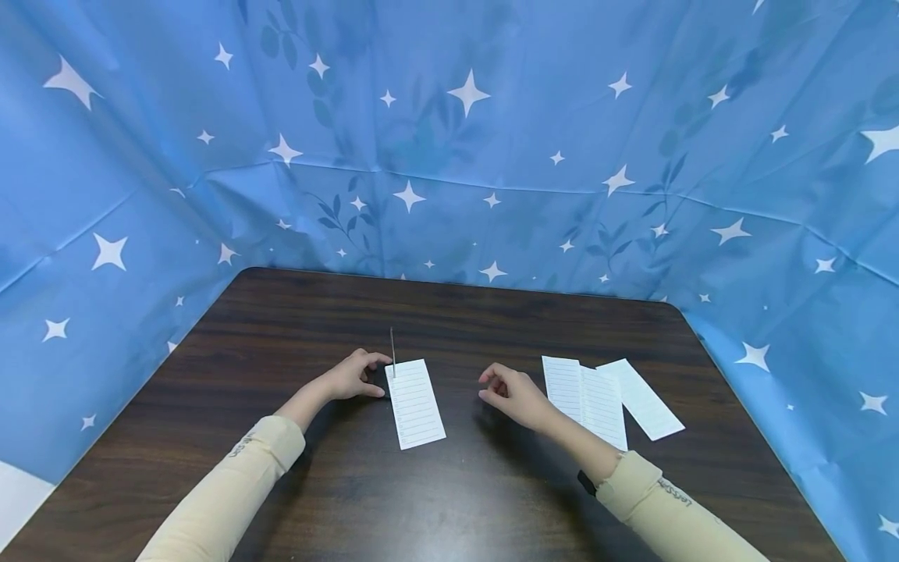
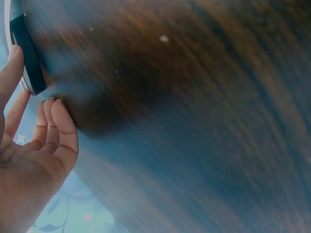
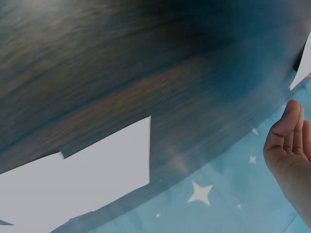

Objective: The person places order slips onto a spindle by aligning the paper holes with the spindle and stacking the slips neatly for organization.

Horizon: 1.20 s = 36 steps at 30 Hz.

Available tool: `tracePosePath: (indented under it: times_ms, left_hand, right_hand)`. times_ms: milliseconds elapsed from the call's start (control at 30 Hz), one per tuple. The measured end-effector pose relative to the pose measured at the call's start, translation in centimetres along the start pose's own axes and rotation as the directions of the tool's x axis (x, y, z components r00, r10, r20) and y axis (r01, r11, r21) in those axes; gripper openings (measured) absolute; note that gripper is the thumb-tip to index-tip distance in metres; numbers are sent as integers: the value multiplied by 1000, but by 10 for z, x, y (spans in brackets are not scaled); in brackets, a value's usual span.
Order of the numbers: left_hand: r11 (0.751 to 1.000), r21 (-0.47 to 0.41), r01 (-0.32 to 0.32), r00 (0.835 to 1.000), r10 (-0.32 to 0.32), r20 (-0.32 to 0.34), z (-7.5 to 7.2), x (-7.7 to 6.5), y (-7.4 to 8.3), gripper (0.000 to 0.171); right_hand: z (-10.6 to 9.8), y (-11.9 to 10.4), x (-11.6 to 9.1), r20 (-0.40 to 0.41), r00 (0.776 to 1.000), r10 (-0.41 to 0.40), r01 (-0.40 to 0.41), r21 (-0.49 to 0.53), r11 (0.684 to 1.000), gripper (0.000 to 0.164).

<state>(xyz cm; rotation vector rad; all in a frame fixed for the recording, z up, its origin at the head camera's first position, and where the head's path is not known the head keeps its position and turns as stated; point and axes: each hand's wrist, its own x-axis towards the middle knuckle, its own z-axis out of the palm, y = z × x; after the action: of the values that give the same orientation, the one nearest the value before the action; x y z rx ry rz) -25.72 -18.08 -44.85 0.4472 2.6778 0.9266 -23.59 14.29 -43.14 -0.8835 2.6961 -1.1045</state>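
Near the table's middle, a lined white paper slip (image 1: 417, 407) lies on a bill spike (image 1: 392, 347), whose thin metal rod rises through the slip's top end. The spike's dark base (image 2: 28, 58) shows in the left wrist view; the slip hides most of it from above. My left hand (image 1: 350, 376) holds the base at its left side, thumb and index finger on its edges. To the right of the slip, my right hand (image 1: 517, 396) hovers above the table with loosely bent fingers and holds nothing. The slip's corner (image 3: 304, 65) appears beyond those fingers in the right wrist view.
Several more lined slips (image 1: 600, 402) lie overlapping on the right, partly behind my right forearm; one slip (image 1: 644, 400) is fanned outward. The dark wooden table (image 1: 449, 499) has rounded far corners. A blue star-patterned curtain (image 1: 449, 156) hangs behind and beside it.
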Motion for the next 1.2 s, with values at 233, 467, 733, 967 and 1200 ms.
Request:
tracePosePath:
  times_ms: [233,467,733,967,1200]
  left_hand:
    - [1000,15,1,1000,-1,3,1,0,-3,58]
    - [999,47,-13,1000,14,-20,1,3,-6,58]
    - [998,59,-37,999,38,-14,-2,4,-2,57]
    - [1000,4,-20,1000,20,-1,-3,6,-1,57]
    - [999,-41,3,1000,-2,11,-3,7,-1,57]
  right_hand:
    - [-12,12,-16,-30,999,28,-27,18,999,20]
    - [-28,25,-30,-76,995,58,-59,-15,998,19]
    - [-46,40,-41,-132,987,94,-103,-62,993,21]
    - [-55,50,-44,-159,982,105,-121,-94,988,21]
    - [-65,63,-51,-177,977,120,-147,-146,978,21]
